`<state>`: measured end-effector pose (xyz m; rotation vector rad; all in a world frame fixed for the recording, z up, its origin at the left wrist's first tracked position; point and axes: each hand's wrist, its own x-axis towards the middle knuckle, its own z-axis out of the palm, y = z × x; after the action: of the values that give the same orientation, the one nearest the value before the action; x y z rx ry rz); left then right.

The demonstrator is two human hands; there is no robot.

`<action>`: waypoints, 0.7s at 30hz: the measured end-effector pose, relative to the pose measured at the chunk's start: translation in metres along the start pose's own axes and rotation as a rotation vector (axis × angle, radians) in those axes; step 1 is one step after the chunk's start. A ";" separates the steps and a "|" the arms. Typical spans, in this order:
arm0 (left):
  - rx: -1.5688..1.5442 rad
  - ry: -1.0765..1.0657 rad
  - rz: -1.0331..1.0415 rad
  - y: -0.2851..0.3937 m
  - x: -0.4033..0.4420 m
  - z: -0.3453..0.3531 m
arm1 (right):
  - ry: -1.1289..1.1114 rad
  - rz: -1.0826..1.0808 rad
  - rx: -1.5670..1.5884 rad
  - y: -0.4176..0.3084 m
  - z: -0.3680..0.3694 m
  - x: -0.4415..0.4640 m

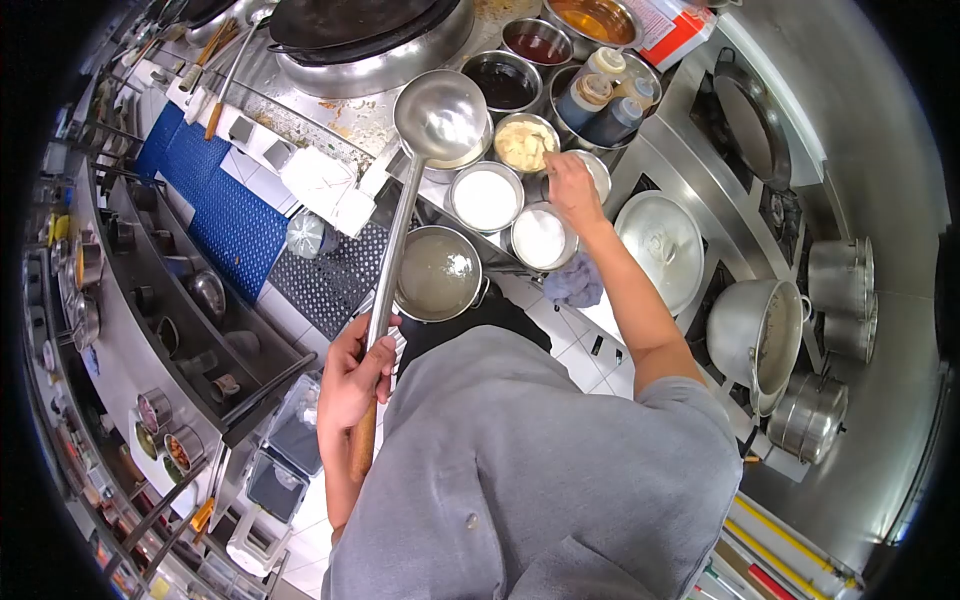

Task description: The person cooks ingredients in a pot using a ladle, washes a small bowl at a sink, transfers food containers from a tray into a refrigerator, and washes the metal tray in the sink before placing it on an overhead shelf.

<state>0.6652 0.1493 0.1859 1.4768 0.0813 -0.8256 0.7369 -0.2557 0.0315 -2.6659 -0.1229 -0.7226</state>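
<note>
Two hands (358,378), one ladle (441,114), four squeeze bottles (587,96)

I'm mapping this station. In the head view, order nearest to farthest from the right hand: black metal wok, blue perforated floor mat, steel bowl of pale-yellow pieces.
1. Steel bowl of pale-yellow pieces, at the right hand.
2. Black metal wok, ahead and left.
3. Blue perforated floor mat, farther left, below.

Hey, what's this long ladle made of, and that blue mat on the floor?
The ladle has a smooth, shiny grey bowl and shaft, likely stainless steel; its brown grip looks like wood. The blue mat is patterned with small holes, so probably molded rubber or plastic; I can't tell which.
</note>
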 end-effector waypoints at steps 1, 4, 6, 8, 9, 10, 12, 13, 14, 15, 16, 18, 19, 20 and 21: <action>-0.001 -0.003 0.005 0.000 0.000 0.000 | 0.003 0.037 0.050 -0.003 -0.007 0.004; -0.014 -0.013 0.011 0.000 -0.001 0.000 | 0.097 0.026 0.026 -0.020 -0.022 0.013; -0.030 -0.016 0.015 -0.002 -0.002 0.002 | 0.089 0.065 -0.011 -0.023 -0.019 0.013; -0.031 -0.008 0.009 -0.006 -0.002 0.002 | 0.088 0.121 -0.053 -0.022 -0.006 0.004; -0.029 -0.003 0.006 -0.007 -0.001 0.002 | 0.004 0.082 -0.079 -0.017 0.014 -0.003; -0.032 -0.004 0.012 -0.006 -0.001 0.003 | -0.076 0.038 -0.103 -0.017 0.024 -0.002; -0.021 -0.002 0.002 -0.004 -0.004 0.001 | -0.099 0.032 -0.074 -0.018 0.026 0.001; -0.024 0.004 0.003 -0.004 -0.005 0.000 | -0.034 -0.004 -0.050 -0.024 0.015 0.008; -0.020 0.013 0.016 -0.004 -0.006 0.000 | 0.030 -0.044 -0.027 -0.029 0.004 0.016; -0.018 0.021 0.026 -0.006 -0.007 0.000 | 0.021 0.008 -0.023 -0.031 -0.005 0.020; -0.025 0.024 0.022 -0.008 -0.008 -0.001 | 0.013 0.005 -0.022 -0.026 -0.004 0.019; -0.017 0.048 0.038 -0.012 -0.008 0.000 | 0.069 0.025 0.025 -0.008 0.007 0.015; -0.005 0.047 0.037 -0.011 -0.008 0.001 | -0.057 0.037 -0.007 -0.003 0.017 0.007; -0.006 0.046 0.042 -0.012 -0.008 0.001 | -0.054 0.034 -0.010 0.004 0.022 -0.001; -0.009 0.034 0.039 -0.011 -0.008 -0.001 | -0.046 0.062 0.007 0.001 0.022 -0.001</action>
<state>0.6542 0.1546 0.1808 1.4797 0.0810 -0.7676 0.7464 -0.2480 0.0133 -2.6677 -0.0544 -0.6406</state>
